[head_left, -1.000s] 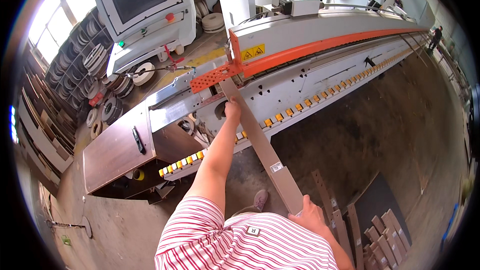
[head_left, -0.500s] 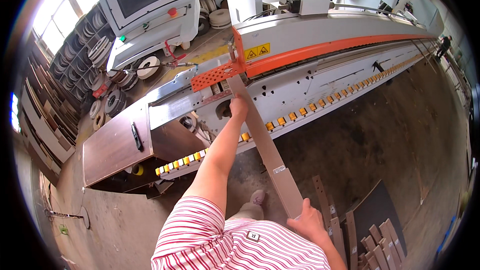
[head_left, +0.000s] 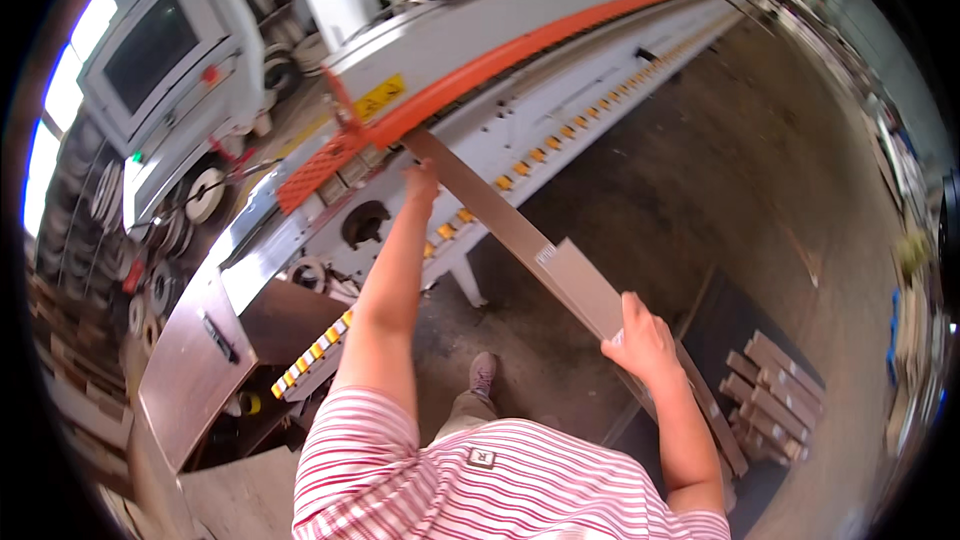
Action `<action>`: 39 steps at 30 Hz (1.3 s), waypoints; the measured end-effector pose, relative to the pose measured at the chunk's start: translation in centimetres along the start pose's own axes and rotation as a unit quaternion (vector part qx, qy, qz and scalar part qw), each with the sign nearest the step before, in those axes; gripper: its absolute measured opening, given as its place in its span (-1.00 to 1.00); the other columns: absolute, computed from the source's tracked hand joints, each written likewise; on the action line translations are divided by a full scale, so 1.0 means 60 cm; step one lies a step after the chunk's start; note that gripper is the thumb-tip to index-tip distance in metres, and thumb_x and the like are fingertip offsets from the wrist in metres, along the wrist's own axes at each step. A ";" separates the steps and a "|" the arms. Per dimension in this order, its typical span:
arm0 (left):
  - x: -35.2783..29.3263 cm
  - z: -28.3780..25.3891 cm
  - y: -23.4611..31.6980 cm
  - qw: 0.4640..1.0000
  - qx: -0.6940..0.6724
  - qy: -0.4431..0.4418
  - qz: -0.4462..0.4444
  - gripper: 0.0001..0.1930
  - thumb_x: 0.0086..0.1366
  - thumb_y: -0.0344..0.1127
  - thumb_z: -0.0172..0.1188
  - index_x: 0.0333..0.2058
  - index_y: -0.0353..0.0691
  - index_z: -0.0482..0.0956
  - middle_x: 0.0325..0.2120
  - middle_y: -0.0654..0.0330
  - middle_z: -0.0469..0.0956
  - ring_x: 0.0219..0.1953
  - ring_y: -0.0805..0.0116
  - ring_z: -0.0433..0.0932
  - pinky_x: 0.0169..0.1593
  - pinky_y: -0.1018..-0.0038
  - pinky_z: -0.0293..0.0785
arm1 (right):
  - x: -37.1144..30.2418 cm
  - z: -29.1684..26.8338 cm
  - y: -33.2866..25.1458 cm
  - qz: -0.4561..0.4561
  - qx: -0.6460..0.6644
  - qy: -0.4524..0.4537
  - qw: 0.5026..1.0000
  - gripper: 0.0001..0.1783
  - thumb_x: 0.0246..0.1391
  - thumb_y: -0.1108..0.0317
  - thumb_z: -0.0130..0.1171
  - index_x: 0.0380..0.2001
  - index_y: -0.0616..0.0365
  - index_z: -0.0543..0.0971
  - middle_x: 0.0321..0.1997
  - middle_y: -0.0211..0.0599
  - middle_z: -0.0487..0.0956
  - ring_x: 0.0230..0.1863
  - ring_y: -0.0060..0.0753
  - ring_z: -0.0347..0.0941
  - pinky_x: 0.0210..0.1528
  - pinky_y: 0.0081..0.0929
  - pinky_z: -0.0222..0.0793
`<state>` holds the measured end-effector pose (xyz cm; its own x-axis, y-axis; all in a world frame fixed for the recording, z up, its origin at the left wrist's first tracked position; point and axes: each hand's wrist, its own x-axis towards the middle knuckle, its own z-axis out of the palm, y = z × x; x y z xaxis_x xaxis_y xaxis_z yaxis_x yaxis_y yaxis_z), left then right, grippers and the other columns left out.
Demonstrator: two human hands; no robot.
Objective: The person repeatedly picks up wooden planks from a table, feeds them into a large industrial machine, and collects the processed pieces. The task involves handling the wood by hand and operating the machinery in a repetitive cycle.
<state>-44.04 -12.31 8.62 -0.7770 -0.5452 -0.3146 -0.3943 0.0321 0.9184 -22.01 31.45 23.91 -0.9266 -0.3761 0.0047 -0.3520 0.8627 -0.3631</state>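
Observation:
A long brown board strip runs slantwise from the orange-edged machine back toward me. A paler, shorter board with a white label at its far end overlaps the strip's near part. My right hand is closed around the near end of the paler board, thumb on top. Up by the machine, my left hand is at the strip's left edge, its fingers smeared by motion. Whether it grips or only touches the strip does not show.
Yellow rollers line the machine's front rail. A control panel stands at the far left. A brown cabinet with a dark cutter knife on top is at left. Several short board strips are stacked at right.
My view has swung, shifting the machine leftward and up in the picture. My right hand has risen with the near end of the paler board, which now stands out from the strip.

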 end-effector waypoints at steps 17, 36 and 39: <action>-0.427 -0.046 -0.008 0.958 -0.269 -0.104 0.002 -0.65 0.37 -0.18 0.17 -0.08 -0.39 0.45 -0.27 0.15 0.57 -0.33 0.42 0.58 -0.26 0.50 0.55 | 0.027 0.096 -0.058 0.125 0.643 -0.410 0.635 -0.50 0.24 0.22 0.15 0.13 0.31 0.36 -0.05 -0.01 0.55 -0.06 -0.14 0.59 -0.04 -0.20 0.59; -0.103 -0.222 -0.103 0.950 -0.311 -0.009 0.017 -0.72 0.43 -0.17 0.06 -0.09 -0.27 0.48 -0.27 0.19 0.59 -0.29 0.36 0.60 -0.16 0.40 0.56 | 0.215 0.269 -0.251 0.064 0.625 -0.260 0.733 -0.65 0.26 0.36 0.12 0.02 0.38 0.45 -0.01 -0.17 0.54 0.02 -0.43 0.48 0.13 -0.44 0.42; -0.134 -0.193 -0.082 0.904 -0.420 -0.080 -0.026 -0.72 0.42 -0.21 0.07 -0.02 -0.26 0.39 -0.20 0.09 0.56 -0.22 0.26 0.59 -0.10 0.32 0.57 | 0.227 0.270 -0.268 0.048 0.669 -0.269 0.691 -0.58 0.24 0.37 0.15 0.09 0.41 0.42 0.05 -0.15 0.52 0.08 -0.41 0.46 0.21 -0.43 0.36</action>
<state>-30.20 -17.78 9.41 -0.8555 -0.3983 -0.3308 0.0281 -0.6738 0.7384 -26.81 6.95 14.72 -0.6266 -0.7212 -0.2955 0.4788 -0.0570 -0.8761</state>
